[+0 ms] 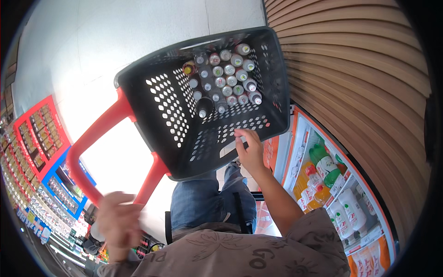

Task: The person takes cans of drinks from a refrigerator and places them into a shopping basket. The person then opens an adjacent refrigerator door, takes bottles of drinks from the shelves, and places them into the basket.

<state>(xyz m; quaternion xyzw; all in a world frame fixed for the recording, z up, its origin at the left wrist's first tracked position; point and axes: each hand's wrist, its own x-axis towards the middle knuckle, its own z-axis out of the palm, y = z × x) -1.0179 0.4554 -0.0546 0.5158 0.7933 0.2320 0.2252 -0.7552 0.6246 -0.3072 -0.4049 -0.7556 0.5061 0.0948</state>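
A dark plastic shopping basket [155, 138] with a red handle [100, 128] stands before me. Inside, at its far right end, several drink cans [229, 70] and capped bottles are packed upright. A dark bottle [204, 106] and a bottle with a yellow cap [189, 68] stand at the edge of the group. My right hand [248, 149] is over the basket's near rim, thumb and fingers apart, with nothing between them. My left hand [119, 214], blurred, is at the near corner of the red handle; whether it grips the handle cannot be told.
At right, an open drinks cooler holds a green bottle [325, 165], orange drinks and white bottles [352, 209]. A ribbed wood-look wall [349, 69] curves above it. At left are a red display rack [43, 135], a blue-framed one [65, 187] and packed shelves. A person is partly visible at lower left.
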